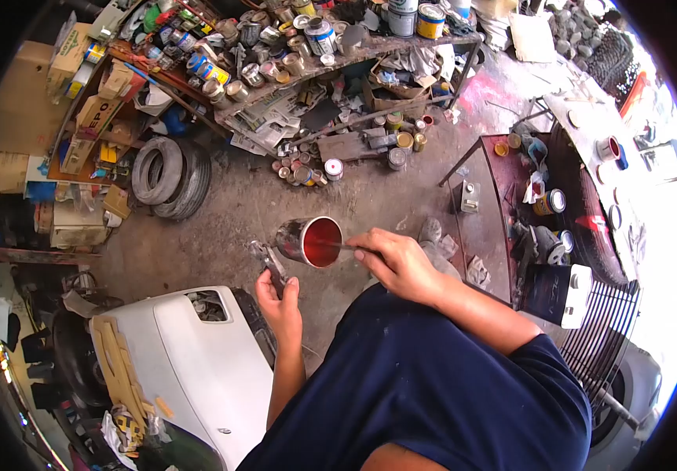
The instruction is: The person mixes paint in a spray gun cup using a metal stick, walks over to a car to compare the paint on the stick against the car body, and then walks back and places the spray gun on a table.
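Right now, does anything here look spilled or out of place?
Yes: a bright pinkish-red stain spreads over the grey concrete floor by the right end of the long, cluttered workbench. It stands out against the grey and may be spilled paint.

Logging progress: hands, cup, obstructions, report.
Left hand holding dark handle beside cup. Right hand holding thin stick into cup. Red liquid inside. Nothing visibly blocking.

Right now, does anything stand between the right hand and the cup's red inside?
Nothing visible does: the right hand holds a thin stick that reaches into the open mouth of the cup.
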A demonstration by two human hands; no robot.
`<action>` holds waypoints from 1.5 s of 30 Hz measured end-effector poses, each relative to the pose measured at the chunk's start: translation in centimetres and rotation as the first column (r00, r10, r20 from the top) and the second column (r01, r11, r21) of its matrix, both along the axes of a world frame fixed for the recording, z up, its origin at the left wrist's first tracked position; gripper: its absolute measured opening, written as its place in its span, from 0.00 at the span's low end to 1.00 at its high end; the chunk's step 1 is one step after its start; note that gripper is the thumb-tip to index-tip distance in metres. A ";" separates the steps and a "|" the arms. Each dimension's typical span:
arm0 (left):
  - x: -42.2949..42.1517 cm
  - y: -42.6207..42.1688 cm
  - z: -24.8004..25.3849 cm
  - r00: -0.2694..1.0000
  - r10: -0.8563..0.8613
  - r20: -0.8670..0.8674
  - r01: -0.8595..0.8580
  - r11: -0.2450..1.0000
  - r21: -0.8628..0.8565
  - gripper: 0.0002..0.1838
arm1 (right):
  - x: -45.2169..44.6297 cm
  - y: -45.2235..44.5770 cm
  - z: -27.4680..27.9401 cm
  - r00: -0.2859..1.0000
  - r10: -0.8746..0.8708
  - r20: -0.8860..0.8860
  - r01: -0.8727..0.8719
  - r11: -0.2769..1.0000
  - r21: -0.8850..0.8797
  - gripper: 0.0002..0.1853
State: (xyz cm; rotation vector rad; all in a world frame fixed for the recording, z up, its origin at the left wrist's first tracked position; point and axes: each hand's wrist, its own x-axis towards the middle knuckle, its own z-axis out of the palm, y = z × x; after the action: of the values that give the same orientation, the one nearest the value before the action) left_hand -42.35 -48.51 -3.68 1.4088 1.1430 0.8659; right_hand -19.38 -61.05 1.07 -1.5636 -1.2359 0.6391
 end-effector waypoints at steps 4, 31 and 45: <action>-0.8 0.7 -1.1 1.000 -0.021 -0.012 0.022 0.998 0.055 0.21 | -0.4 0.2 -0.2 1.000 0.013 -0.002 -0.013 0.998 0.061 0.12; 0.3 0.3 0.0 0.999 -0.028 -0.022 0.029 0.999 0.045 0.19 | -0.4 -0.5 -0.9 0.995 -0.062 -0.080 0.064 0.998 0.022 0.12; -0.4 0.3 -2.1 0.999 -0.032 -0.023 0.032 0.999 0.011 0.21 | 0.0 -0.2 -0.8 0.993 -0.102 -0.058 0.098 0.993 -0.058 0.12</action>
State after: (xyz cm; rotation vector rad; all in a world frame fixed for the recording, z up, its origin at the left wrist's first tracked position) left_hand -42.75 -48.21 -5.78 1.4461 1.1317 0.8367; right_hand -19.41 -61.28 0.27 -1.6293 -1.0962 0.6557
